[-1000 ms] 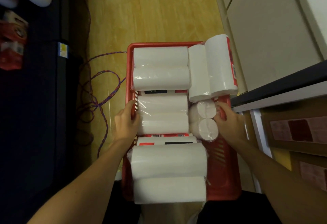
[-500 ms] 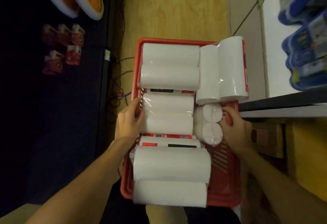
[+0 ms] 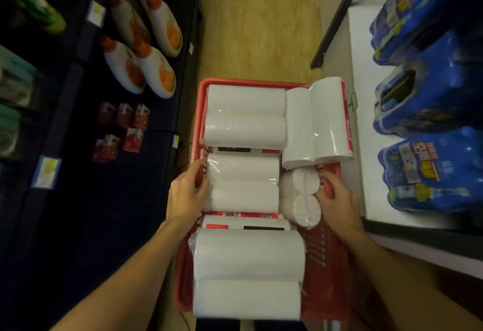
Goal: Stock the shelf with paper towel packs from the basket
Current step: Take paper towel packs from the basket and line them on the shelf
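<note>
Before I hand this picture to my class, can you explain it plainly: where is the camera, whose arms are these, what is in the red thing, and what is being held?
There is no machine here. The camera sits on a person's head and looks down, so the two arms are that person's own. The left hand grips one side rim of a red basket, and the right hand grips the other rim, so the basket itself is what is held. Inside lie wrapped paper towel packs, most lying on their sides, one showing its round ends. Below is a wooden floor. To the right is a white shelf with blue packs. To the left, dark shelving holds white bottles.
</note>
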Demonstrator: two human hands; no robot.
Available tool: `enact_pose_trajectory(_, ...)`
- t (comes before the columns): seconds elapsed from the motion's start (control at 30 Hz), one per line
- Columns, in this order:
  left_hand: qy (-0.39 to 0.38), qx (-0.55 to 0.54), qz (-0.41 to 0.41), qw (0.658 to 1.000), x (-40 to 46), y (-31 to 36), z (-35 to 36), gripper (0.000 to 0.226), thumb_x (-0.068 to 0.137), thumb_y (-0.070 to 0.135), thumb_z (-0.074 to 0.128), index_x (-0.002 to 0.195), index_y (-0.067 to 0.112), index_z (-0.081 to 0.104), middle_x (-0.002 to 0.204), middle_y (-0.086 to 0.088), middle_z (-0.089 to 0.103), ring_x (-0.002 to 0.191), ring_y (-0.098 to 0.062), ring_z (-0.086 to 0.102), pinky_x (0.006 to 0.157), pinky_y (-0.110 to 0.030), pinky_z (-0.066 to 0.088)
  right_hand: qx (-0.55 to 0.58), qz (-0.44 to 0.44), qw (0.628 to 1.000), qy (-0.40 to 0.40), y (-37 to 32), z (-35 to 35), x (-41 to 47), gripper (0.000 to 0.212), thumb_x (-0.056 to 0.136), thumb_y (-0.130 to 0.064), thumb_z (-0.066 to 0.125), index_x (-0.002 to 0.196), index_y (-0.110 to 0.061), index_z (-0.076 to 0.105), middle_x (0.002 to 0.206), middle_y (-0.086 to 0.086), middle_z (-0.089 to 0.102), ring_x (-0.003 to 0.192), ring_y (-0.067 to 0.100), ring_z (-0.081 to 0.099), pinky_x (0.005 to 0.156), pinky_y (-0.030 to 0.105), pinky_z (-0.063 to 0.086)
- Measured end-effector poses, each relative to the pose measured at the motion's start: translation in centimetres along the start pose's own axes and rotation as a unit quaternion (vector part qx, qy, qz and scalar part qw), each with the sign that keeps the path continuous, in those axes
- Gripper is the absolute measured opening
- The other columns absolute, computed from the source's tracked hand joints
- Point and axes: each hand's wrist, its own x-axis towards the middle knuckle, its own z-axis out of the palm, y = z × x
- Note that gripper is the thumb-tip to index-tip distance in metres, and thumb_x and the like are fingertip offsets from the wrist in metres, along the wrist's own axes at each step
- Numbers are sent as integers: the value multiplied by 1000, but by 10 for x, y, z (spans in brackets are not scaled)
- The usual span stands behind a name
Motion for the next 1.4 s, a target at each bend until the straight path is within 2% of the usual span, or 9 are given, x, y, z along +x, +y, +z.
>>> enact_pose_trajectory(0.17,-18,10,13,1000,69,14,-38,36,95,20,58,131,21,53,101,-1,65,87,-13,64,81,-39,59,-4,3,1000,26,-64,-6,41,31,93,-12,59,123,-19,61,86,10,66,73,23,59,68,26,43)
enact_pose_trajectory(0.3,-17,25,40,999,121,41,-62,34,96,16,57,130,18,54,95,-2,66,82,-15,64,80,-41,59,2,17,999,40,-107,-18,79,31,90,-11,58,120,-21,62,80,10,66,73,29,62,68,33,51)
enact_pose_trajectory(0.53,-18,14,52,998,204,89,-77,39,96,19,57,135,19,51,107,-2,66,94,-15,64,84,-37,58,8,17,999,49,-151,-43,158,26,92,-12,58,117,-20,61,83,11,66,77,30,63,75,49,56)
enact_pose_trajectory(0.73,7,20,47,999,289,126,-58,40,96,19,58,135,19,50,108,0,63,93,-13,60,80,-28,52,-2,-10,997,73,-175,-59,255,31,89,-9,60,119,-19,63,84,14,67,78,32,61,73,39,53)
enact_pose_trajectory(0.93,18,37,37,998,380,185,-50,39,96,26,58,133,22,49,109,-4,66,95,-17,64,83,-37,58,-12,-15,998,63,-205,-100,361,35,89,-9,60,121,-22,63,83,16,66,74,35,60,69,34,49)
enact_pose_trajectory(1.03,31,27,21,999,417,215,-48,41,96,29,58,135,23,48,109,1,64,96,-14,62,82,-30,55,-2,-22,999,37,-224,-123,410,32,93,-13,57,123,-22,60,85,12,65,76,29,60,71,31,46)
enact_pose_trajectory(1.13,39,7,18,999,452,240,-52,42,96,26,58,136,23,48,109,4,62,96,-11,60,81,-27,51,-10,-39,998,40,-244,-139,451,32,93,-14,57,124,-21,59,89,13,66,81,31,61,74,36,50)
enact_pose_trajectory(1.3,49,17,23,998,519,259,-56,35,96,26,58,130,21,52,104,1,67,91,-13,65,85,-36,58,-8,-32,998,46,-272,-146,514,29,93,-11,56,120,-22,60,82,12,64,73,25,60,64,26,41)
enact_pose_trajectory(1.4,38,23,30,999,563,260,-56,35,96,27,58,131,23,50,104,0,67,91,-15,66,83,-36,59,-6,-37,998,46,-287,-140,549,30,92,-7,57,120,-16,61,78,15,63,67,22,58,61,23,41)
